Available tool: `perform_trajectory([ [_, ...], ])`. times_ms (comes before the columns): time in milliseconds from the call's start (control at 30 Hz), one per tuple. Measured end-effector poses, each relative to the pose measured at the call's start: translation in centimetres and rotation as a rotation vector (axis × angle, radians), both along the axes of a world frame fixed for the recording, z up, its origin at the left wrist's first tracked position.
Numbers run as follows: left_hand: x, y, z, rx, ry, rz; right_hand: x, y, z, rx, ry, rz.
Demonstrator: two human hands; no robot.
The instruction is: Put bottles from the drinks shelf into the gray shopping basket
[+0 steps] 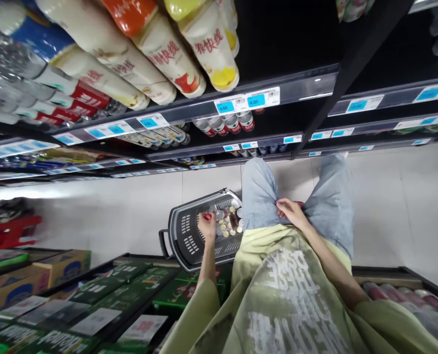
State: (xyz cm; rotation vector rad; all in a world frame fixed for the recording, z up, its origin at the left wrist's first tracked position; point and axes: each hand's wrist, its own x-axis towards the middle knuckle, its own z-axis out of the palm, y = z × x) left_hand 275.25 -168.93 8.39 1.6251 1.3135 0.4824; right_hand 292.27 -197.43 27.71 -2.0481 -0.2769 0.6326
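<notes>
My left hand (pixel 207 225) is closed round the red-capped end of a clear plastic bottle (pixel 219 214). It is over the grey shopping basket (pixel 174 236) on the floor, and the bottle lies inside the basket. Several small containers with pale yellow lids (pixel 226 227) stand beside the bottle, along with a dark brown item (pixel 234 220). My right hand (pixel 292 211) rests by my jeans between the knees, fingers curled in. A bit of red shows behind it; whether the hand holds anything, I cannot make out.
Shelves of drinks bottles (pixel 189 64) with a price rail (pixel 300 88) stand in front of me. Green boxes (pixel 130 285) are stacked behind the basket to my left, cardboard cartons (pixel 67 268) farther left. Packed cans or bottles (pixel 399 295) lie low at right. The floor (pixel 130 211) is pale tile.
</notes>
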Motion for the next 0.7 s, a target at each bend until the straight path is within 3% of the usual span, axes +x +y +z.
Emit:
perform_trajectory([
  [133, 0.7, -0.2, -3.8, -0.077, -0.001, -0.023, 0.1, -0.1, -0.1, -0.04, -0.006, -0.024],
  [300, 2.6, -0.3, -6.7, -0.126, -0.061, -0.032, 0.3, -0.2, -0.4, -0.089, -0.036, -0.034],
  [500, 5.8, 0.2, -8.3, -0.195, -0.154, -0.047, 0.4, -0.2, -0.5, -0.168, -0.05, -0.088],
  [700, 7.9, 1.9, -8.6, -0.286, -0.189, -0.01, 0.5, 0.0, -0.8, -0.21, -0.038, -0.134],
])
